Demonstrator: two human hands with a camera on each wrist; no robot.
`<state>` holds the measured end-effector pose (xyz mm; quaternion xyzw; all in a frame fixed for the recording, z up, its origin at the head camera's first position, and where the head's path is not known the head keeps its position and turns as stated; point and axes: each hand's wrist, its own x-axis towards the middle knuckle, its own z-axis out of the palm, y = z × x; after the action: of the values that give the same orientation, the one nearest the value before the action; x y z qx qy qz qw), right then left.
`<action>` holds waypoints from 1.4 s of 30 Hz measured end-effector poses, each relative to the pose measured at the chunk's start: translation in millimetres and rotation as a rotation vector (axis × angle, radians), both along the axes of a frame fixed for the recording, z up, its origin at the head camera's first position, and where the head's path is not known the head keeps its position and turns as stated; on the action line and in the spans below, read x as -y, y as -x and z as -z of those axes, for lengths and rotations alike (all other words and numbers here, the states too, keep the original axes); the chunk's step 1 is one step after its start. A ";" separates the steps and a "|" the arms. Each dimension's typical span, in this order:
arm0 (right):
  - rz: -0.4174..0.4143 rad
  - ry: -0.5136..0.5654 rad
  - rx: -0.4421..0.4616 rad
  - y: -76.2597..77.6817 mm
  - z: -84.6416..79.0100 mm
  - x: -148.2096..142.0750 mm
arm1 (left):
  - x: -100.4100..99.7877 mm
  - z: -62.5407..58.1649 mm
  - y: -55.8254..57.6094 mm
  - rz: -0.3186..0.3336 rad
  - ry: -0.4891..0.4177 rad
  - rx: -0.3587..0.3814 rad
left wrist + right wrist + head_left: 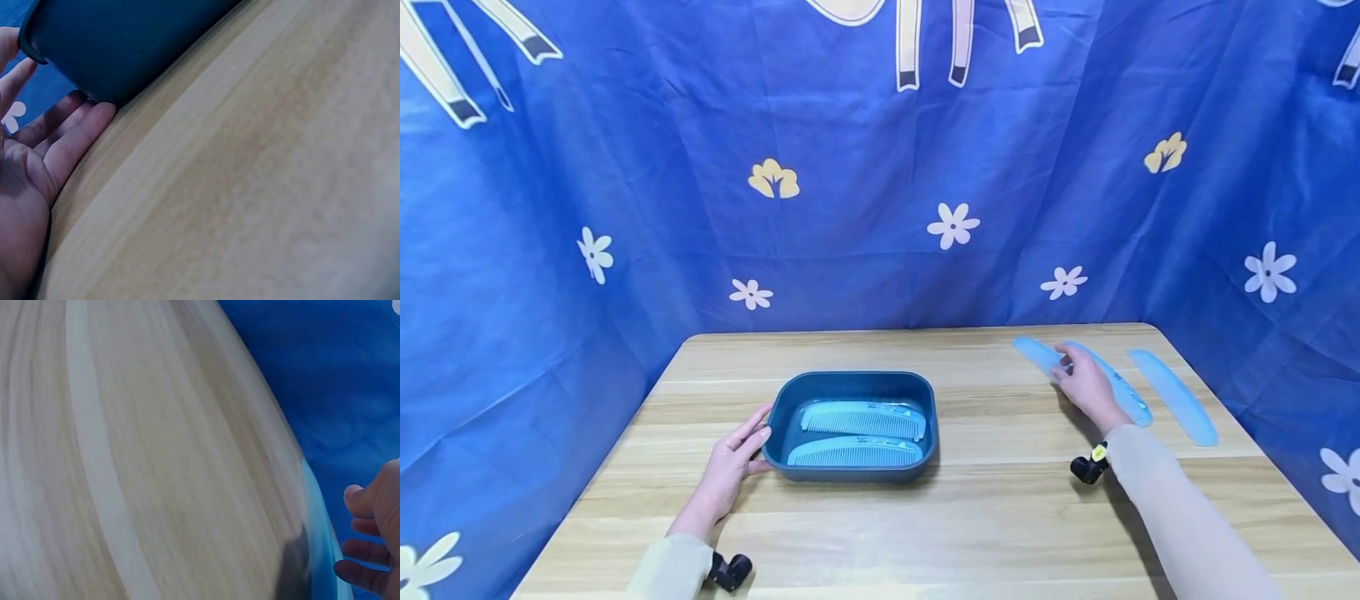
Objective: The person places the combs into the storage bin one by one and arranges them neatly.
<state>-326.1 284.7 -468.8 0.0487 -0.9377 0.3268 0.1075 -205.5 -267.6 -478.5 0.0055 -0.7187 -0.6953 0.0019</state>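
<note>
In the head view, my left hand (733,462) rests against the left side of a dark teal rectangular bin (853,475), its thumb near the rim. The left wrist view has its fairly straight fingers (81,134) against the bin's wall and lower edge. Inside the bin lie two light-blue combs, one comb (865,419) behind the other comb (853,452). Over on the right, my right hand (1086,387) hovers with bent fingers between a partly hidden comb (1033,352) and a printed comb (1120,387). Space shows between its thumb and fingers in the right wrist view.
A third loose comb (1176,400) lies near the right edge of the wooden table (985,533). Blue patterned cloth (865,208) hangs behind the table and on both sides. A small black device (730,572) is on the left wrist, another device (1088,467) on the right.
</note>
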 end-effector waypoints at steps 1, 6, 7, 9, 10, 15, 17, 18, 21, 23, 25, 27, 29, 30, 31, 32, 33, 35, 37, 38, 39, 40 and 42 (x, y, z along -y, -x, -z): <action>0.008 -0.026 -0.005 0.2 0.5 -1.3 | 0.2 0.1 0.1 0.000 -0.001 -0.001; 0.032 -0.138 -0.017 -2.1 1.4 -3.6 | 0.5 0.1 -0.3 0.002 -0.002 0.000; 0.040 -0.157 -0.010 -2.3 1.6 -3.8 | 0.4 0.1 -0.4 0.005 0.000 -0.002; 0.051 -0.189 0.010 -2.4 1.8 -3.7 | 0.2 -0.1 -0.3 0.007 0.003 -0.004; 0.056 -0.205 0.022 -2.2 2.1 -4.1 | 0.1 -0.2 -0.3 0.008 0.004 -0.005; 0.071 -0.262 0.071 -1.1 3.1 -5.7 | 0.4 -0.2 -0.6 0.007 0.004 -0.008; 0.073 -0.265 0.085 -0.6 3.5 -6.6 | 0.5 -0.1 -0.9 0.005 0.004 -0.008; 0.074 -0.263 0.090 -0.4 3.5 -7.0 | 0.3 0.0 -1.0 0.003 0.005 -0.007; 0.076 -0.252 0.108 0.2 2.9 -7.5 | 0.0 0.4 -0.9 -0.005 0.008 -0.007; 0.076 -0.249 0.120 0.4 2.3 -7.4 | -0.3 0.7 -0.8 -0.007 0.007 -0.008; 0.079 -0.251 0.131 0.6 1.9 -6.9 | -0.2 1.1 -0.6 -0.009 0.004 -0.007; 0.078 -0.257 0.144 0.7 1.9 -5.7 | -0.1 1.0 -0.4 -0.010 0.003 -0.004; 0.075 -0.266 0.156 0.8 2.3 -4.8 | -0.2 1.1 -0.5 -0.014 0.006 -0.003; 0.074 -0.270 0.162 0.8 2.4 -4.1 | -0.1 1.0 -0.3 -0.014 0.009 -0.002; 0.072 -0.272 0.167 0.8 2.3 -3.2 | -0.2 0.7 -0.1 -0.015 0.013 -0.002; 0.069 -0.274 0.171 1.0 2.1 -2.5 | -0.2 0.3 0.1 -0.014 0.015 -0.002; 0.067 -0.274 0.173 1.3 1.8 -2.0 | -0.4 -0.3 0.3 -0.016 0.020 -0.004; 0.063 -0.270 0.174 1.9 0.7 -1.2 | -0.7 -1.2 0.3 -0.013 0.024 -0.005; 0.055 -0.267 0.172 2.1 -1.0 -0.4 | -0.9 -2.0 0.0 -0.009 0.024 -0.003; 0.050 -0.265 0.171 2.3 -1.6 -0.3 | -0.9 -2.2 -0.3 -0.008 0.024 -0.002; 0.043 -0.259 0.174 2.5 -2.1 -0.2 | -1.1 -2.2 -0.6 -0.008 0.026 -0.002; 0.035 -0.251 0.180 2.4 -2.9 0.2 | -1.0 -2.0 -0.8 -0.006 0.026 0.000; 0.020 -0.237 0.202 2.2 -3.4 0.6 | -0.8 -1.4 -1.3 -0.005 0.024 0.001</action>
<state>-328.3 284.1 -465.4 0.0186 -0.9761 0.2161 0.0092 -204.2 -266.8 -477.1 0.0076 -0.7269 -0.6866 0.0036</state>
